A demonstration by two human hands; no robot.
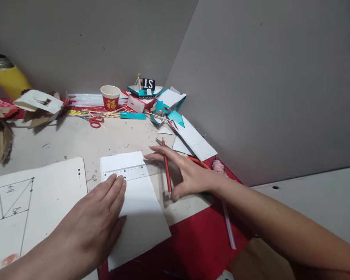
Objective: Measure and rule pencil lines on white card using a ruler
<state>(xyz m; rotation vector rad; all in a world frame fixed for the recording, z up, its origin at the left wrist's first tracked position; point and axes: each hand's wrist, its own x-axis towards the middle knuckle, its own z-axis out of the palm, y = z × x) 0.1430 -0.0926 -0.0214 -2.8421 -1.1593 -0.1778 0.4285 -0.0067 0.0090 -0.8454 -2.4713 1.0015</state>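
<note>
Judged as first danger a turning of the transparent ruler (137,173), because of pressure only near its left end, from the fingertips of the left hand (93,216). With some push at the free right end, beyond the right edge of the white sheet (142,210), could go askew rather easily. Feared also a rolling of the red pencil (167,171), in case of a loose hold by the right hand (188,171).

Found the ruler flat across the sheet, a little nearer than its far edge, directly under the left fingertips and to the left of the right palm. Found the pencil past the sheet's right edge, at the gap between right thumb and fingers.

Saw the left hand laid flat, pressing but not clasping; saw the right hand spread around the pencil, but could not tell whether gripping it.

Noticed, near the far edge of the surface (128,136), a red paper cup (111,99) and red-handled scissors (96,121); towards the far right corner, a paper boat (146,91).
</note>
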